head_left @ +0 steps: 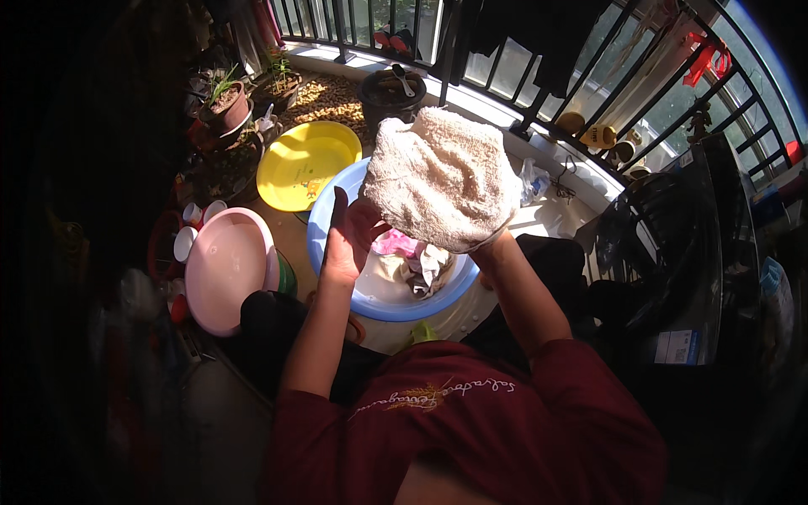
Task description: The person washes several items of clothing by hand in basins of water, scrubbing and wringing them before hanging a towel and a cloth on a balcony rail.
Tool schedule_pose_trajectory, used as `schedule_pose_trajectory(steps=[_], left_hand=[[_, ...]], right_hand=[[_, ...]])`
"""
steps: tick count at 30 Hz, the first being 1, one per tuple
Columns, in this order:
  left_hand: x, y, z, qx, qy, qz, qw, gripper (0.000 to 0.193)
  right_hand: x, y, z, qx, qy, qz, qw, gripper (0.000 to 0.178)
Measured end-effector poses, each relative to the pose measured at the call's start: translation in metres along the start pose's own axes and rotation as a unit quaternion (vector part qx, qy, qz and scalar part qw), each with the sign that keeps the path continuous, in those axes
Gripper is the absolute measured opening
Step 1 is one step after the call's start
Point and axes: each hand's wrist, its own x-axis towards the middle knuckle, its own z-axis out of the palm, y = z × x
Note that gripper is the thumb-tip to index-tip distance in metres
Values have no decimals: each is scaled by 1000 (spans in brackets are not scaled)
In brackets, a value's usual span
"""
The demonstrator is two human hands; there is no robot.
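— While the crumpled beige terry cloth (442,178) is held above the round blue plastic basin (400,311), how does it lie?
— Broad face up toward the head camera; nearly as wide as long, so I can't tell a long axis.
— The fingers?
— Spread on the left hand (350,244), beside its left edge; those of the right hand (495,245) are hidden beneath, so I can't tell.
— And the basin?
— It contains bunched pink fabric (393,244) and white fabric (432,263).
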Motion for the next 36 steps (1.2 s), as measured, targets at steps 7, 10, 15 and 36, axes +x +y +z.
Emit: schedule_pose_trajectory(steps=[7, 10, 15, 36], left_hand=[[-19, -17, 65, -138, -61, 41, 988, 69], [-17, -8, 58, -100, -8, 72, 992, 37], [-4, 14, 56, -5, 116, 115, 986, 37], [245, -67, 26, -4, -2, -202, 979, 91]], right_hand=[[1, 1, -28, -174, -3, 11, 985, 51], [-3, 1, -36, -231, -12, 13, 973, 51], [15, -19, -91, -52, -65, 84, 993, 43], [65, -91, -256, 190, 219, -28, 957, 55]])
